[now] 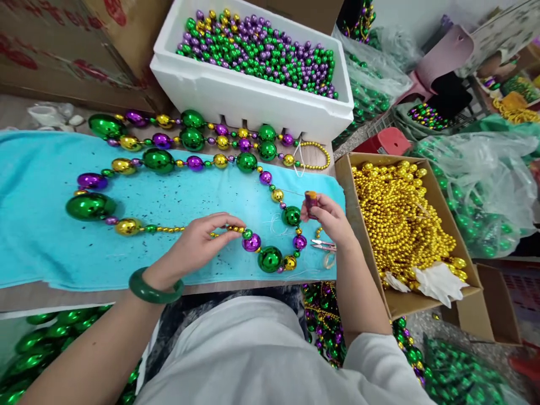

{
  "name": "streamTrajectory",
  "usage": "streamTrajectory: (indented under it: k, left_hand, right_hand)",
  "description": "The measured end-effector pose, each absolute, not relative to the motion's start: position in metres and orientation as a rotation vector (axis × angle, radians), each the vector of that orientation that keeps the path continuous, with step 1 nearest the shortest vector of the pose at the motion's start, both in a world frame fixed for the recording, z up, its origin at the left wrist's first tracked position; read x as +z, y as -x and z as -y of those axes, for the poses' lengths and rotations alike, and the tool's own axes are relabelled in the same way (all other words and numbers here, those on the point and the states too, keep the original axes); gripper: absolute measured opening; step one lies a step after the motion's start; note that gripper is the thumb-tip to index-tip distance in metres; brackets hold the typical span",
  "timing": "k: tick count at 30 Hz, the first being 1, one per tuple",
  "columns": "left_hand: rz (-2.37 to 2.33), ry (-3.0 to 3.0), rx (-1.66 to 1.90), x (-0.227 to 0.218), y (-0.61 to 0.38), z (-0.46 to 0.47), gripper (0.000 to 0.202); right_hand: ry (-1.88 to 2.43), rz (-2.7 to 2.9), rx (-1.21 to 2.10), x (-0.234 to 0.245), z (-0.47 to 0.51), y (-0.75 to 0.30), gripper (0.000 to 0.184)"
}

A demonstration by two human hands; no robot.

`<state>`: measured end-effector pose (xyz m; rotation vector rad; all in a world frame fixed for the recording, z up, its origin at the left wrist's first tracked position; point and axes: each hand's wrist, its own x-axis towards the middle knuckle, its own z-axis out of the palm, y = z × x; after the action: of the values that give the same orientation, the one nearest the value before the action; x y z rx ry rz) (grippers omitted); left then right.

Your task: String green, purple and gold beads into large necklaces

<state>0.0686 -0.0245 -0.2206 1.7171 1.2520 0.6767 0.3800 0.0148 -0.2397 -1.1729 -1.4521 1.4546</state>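
Observation:
My left hand (211,242), with a green bangle (156,286) at its wrist, pinches a bead necklace (270,259) by its short run of small gold beads. The necklace loops over the blue towel (189,194) with large green, purple and gold beads. Up off the towel at the right, my right hand (327,216) is closed around a small dark-red lighter (311,203) with an orange top. Just below that hand lie small scissors (323,245) and a ring of clear thread or tape (328,260). Loose white thread (278,224) curls inside the loop.
A finished-looking bead strand (192,139) lies along the towel's far edge. Behind it stands a white foam box (253,107) of small beads. To the right is a cardboard box (390,306) of gold bead strings. Bags of green beads (485,191) crowd the right side.

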Motion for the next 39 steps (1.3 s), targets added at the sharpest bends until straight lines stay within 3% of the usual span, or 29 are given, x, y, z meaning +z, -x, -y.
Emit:
streamTrajectory:
  k: [8, 17, 23, 39]
  left_hand:
    - [-1.052, -1.176, 0.868, -0.237, -0.07, 0.021, 0.018]
    - [-0.908, -0.873, 1.047, -0.245, -0.077, 0.02, 0.024]
    - [-0.838, -0.829, 1.032, -0.248, -0.08, 0.021, 0.023]
    - [-0.727, -0.923, 1.068, -0.258, -0.08, 0.02, 0.01]
  right_hand:
    - [0.872, 1.298, 1.857, -0.232, -0.001, -0.305, 0.031]
    - [0.884, 1.472, 1.809, -0.241, -0.011, -0.287, 0.033]
    - [0.912, 1.489, 1.716, -0.247, -0.019, -0.287, 0.054]
    - [0.868, 1.719, 1.78, -0.244, -0.019, -0.277, 0.048]
